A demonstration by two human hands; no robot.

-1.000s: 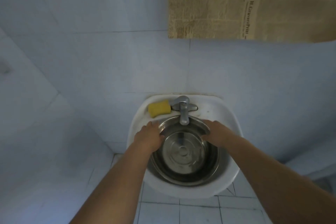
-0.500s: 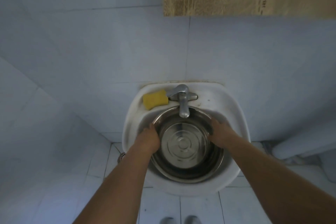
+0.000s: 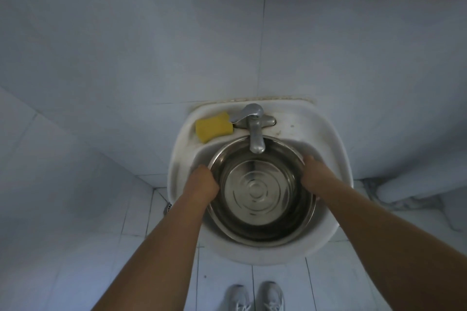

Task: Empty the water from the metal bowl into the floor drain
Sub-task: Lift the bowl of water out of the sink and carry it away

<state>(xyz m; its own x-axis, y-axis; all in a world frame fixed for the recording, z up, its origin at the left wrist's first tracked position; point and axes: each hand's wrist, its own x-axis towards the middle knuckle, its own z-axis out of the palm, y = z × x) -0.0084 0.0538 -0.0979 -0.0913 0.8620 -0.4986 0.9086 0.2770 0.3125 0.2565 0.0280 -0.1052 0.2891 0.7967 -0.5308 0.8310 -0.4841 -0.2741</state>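
Note:
A round metal bowl (image 3: 260,192) with water in it sits inside the white wall sink (image 3: 328,139), under the tap. My left hand (image 3: 202,183) grips the bowl's left rim, fingers curled over the edge. My right hand (image 3: 314,175) grips the right rim in the same way. Part of a round floor drain (image 3: 167,207) shows on the tiled floor, left of the sink and mostly hidden behind its edge.
A chrome tap (image 3: 254,129) overhangs the bowl's far rim. A yellow sponge (image 3: 213,127) lies on the sink's back left ledge. Grey shoes (image 3: 255,298) stand on the white floor tiles below the sink. Tiled walls close in behind and to the left.
The camera has tilted downward, bringing the shoes and floor into view. Both hands slid from the bowl's far rim to its left and right sides and now hold it.

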